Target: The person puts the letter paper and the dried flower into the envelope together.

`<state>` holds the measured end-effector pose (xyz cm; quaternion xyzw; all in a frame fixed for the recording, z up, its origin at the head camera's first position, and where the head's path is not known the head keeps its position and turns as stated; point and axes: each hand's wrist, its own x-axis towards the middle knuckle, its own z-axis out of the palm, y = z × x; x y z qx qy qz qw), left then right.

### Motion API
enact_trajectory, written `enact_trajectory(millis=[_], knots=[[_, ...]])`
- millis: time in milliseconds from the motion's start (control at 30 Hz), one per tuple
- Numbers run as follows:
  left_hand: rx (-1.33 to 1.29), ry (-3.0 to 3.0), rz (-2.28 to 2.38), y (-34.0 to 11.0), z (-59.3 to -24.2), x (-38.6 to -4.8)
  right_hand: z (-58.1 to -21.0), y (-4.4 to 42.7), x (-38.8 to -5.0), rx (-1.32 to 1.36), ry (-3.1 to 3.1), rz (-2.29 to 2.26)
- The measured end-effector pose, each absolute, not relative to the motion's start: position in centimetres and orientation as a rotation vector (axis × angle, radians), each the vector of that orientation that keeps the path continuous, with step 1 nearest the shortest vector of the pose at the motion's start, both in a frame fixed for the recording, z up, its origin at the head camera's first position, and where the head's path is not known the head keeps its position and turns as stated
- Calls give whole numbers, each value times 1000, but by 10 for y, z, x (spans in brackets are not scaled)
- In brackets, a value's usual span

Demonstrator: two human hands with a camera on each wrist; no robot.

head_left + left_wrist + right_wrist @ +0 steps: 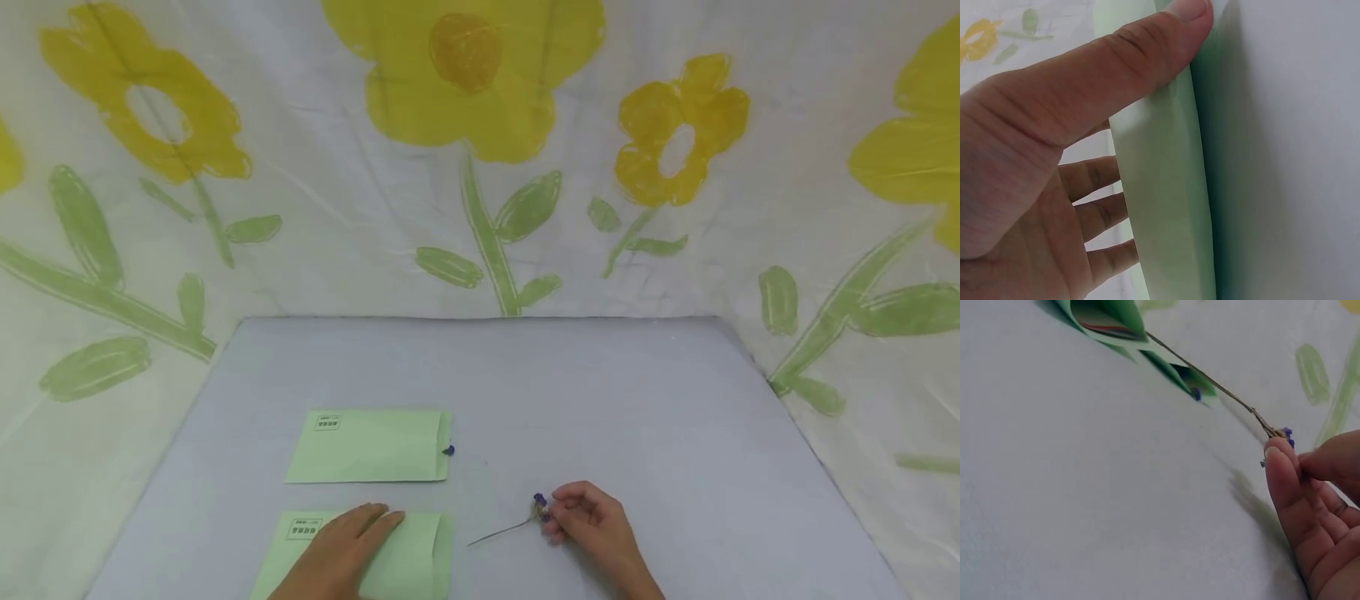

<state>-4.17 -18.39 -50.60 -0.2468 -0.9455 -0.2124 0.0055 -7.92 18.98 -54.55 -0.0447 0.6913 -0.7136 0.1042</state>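
A light green paper envelope lies at the near left, and my left hand grips it across its width. In the left wrist view the thumb presses one long edge and the fingers reach the other. The right wrist view shows this envelope's mouth bulging apart, with something dark and reddish inside. Between thumb and fingertips my right hand pinches a dried purple flower by its head. Its thin bare stem points left toward the envelope's mouth.
Farther back lies a second green envelope, with a small purple blossom at its right end. Both carry a printed stamp at upper left. The pale table meets a white curtain painted with yellow flowers.
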Motion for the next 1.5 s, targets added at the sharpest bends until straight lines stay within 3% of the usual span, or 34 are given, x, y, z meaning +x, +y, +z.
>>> enact_trajectory(millis=[233,767,1500], knots=[[-765,-2938,-625,-183,-508,-41,-544,162,-75,-44,1962,-2113],[-775,-2910,-593,-183,-510,-41,-542,108,-67,-172,2096,-1973],[-777,-2900,-585,-185,-513,-40,-546,58,-61,-436,1787,-2021]])
